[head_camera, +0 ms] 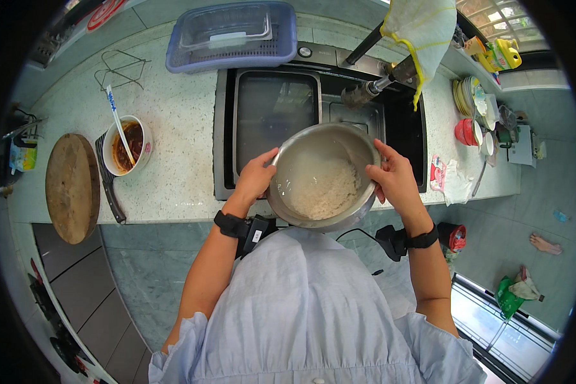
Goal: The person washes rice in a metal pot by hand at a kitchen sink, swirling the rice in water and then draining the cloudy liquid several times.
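Both my hands hold a round metal pot [324, 175] by its rim, above the front edge of the sink. My left hand [257, 176] grips the left side and my right hand [391, 173] the right side. Rice [329, 194] lies in cloudy water in the pot, heaped toward the near right. Behind the pot, a rectangular metal basin [276, 108] with water in it fills the left of the black sink [403, 129]. The faucet [360, 94] reaches over the right part, with a pale yellow-edged cloth [425, 33] hanging on its upper part.
A blue plastic basket [230, 60] holding a clear container stands behind the sink. On the left are a patterned bowl [144, 151] of dark sauce with chopsticks, a knife [110, 192] and a round wooden cutting board [72, 187]. Stacked plates [463, 96] and red bowls [465, 132] stand right.
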Demonstrator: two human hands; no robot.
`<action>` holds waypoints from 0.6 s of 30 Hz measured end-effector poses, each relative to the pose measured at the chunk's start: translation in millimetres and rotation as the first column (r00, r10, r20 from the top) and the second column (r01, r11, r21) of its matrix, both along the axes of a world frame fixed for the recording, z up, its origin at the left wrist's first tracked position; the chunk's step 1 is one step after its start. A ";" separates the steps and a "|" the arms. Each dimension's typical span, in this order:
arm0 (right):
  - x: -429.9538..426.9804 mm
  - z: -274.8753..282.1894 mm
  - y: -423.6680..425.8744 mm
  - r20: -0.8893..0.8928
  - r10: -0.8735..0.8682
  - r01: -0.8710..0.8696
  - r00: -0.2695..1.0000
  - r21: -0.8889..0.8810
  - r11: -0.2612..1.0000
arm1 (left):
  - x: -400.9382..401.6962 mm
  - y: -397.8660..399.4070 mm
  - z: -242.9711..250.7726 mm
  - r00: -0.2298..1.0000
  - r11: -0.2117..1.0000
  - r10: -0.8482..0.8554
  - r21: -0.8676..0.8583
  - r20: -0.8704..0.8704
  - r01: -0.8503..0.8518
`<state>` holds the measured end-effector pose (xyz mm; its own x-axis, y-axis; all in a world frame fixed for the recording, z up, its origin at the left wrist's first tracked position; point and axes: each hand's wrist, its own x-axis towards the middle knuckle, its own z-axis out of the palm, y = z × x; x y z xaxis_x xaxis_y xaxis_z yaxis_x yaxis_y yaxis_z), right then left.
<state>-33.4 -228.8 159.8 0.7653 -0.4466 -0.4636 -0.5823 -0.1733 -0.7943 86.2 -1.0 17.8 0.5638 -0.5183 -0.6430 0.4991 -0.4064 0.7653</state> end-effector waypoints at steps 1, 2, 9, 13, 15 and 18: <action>0.9 -0.4 0.5 0.004 -0.008 0.008 1.000 -0.005 1.000 | 0.5 -0.5 -1.1 1.000 1.000 0.006 -0.001 -0.009 -0.006; 1.8 -0.7 0.9 0.009 -0.015 0.015 1.000 -0.010 1.000 | 1.5 -0.9 -2.0 1.000 1.000 0.014 -0.002 -0.017 -0.014; 1.7 0.5 3.0 0.009 -0.042 0.042 0.999 0.000 0.999 | 1.0 -0.4 -3.6 1.000 1.000 -0.019 -0.001 0.008 0.019; 0.4 4.1 2.5 -0.014 -0.030 0.029 0.999 -0.022 0.999 | -4.5 -2.3 -6.1 1.000 1.000 -0.012 -0.013 -0.025 0.012; -0.4 6.1 2.1 -0.024 -0.008 0.007 1.000 -0.022 1.000 | -7.5 -2.3 -7.5 1.000 1.000 -0.012 -0.020 -0.025 0.011; -3.0 8.0 2.4 -0.023 -0.008 0.007 1.000 -0.022 1.000 | -12.0 -1.7 -8.3 1.000 0.999 -0.021 -0.028 -0.020 0.020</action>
<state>-36.4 -226.4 167.8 0.7511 -0.4628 -0.4709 -0.6016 -0.1861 -0.7768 74.2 -2.7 9.4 0.5399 -0.5472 -0.6396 0.5064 -0.3958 0.7661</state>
